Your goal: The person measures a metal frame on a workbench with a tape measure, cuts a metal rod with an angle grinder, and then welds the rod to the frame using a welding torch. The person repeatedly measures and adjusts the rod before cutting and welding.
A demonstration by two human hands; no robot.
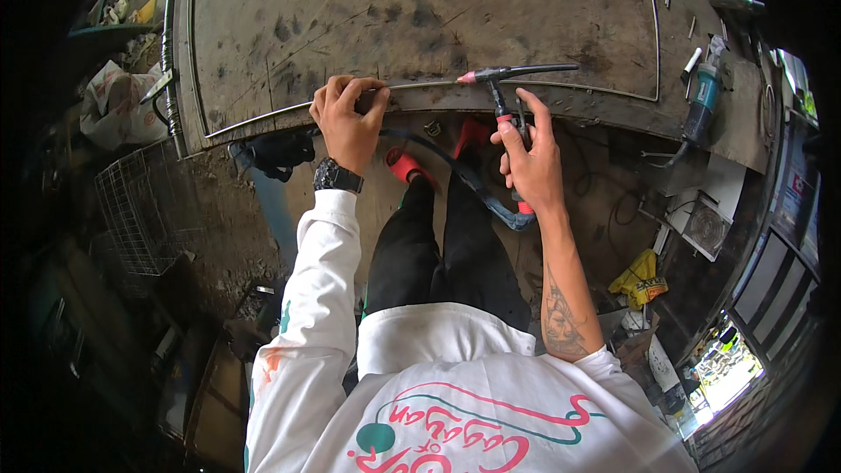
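Note:
My right hand [532, 156] is wrapped round the handle of a TIG welding torch [496, 88]. Its pink nozzle points left, just over the thin metal rod frame [263, 116] on the worktable, and its long black back cap points right. A dark cable loops down from the handle and away to the left. Left of the nozzle, my left hand [350, 114] rests at the table's near edge with fingers curled. Thumb and forefinger are closed on the rod where it comes out from under the hand. The other fingertips are hidden.
The worn worktable [420, 17] has a scorched surface. A teal angle grinder [703, 92] lies at its right end. To the left are a white bag [123, 105] and a wire basket [140, 210]; at lower right lies a yellow bag [638, 280]. Cables trail across the floor.

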